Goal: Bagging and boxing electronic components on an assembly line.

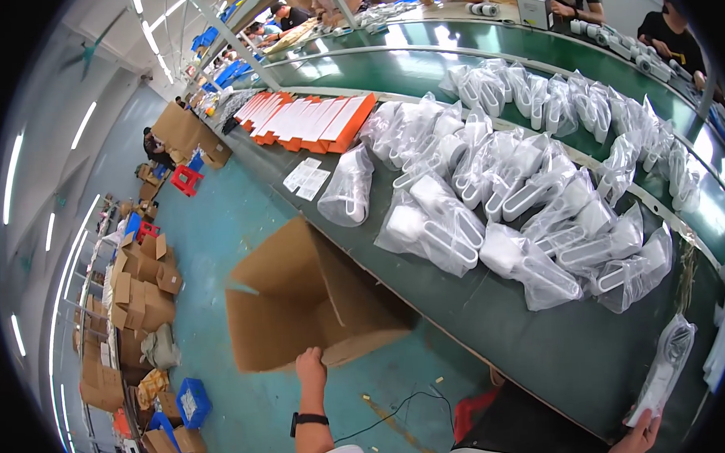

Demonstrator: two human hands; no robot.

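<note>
My left hand (310, 366) is closed on the near rim of a large open cardboard box (281, 297), which stands beside the worktable with its inside bare. At the lower right, my right hand (643, 434) grips the lower end of a clear plastic bag holding a long white part (666, 366), close to the table's right side. Many similar bagged white parts with long loop-shaped ends (531, 260) lie in rows across the dark tabletop (494, 334). One bagged part (350, 187) sits apart at the left, near the table edge.
Orange-and-white flat boxes (319, 120) are lined up farther along the table, near white label sheets (306, 179). Beyond runs a green conveyor (357, 63) with more bagged parts; people work across it. Cartons (144, 274), a blue crate (194, 402) and a cable (416, 396) are on the floor.
</note>
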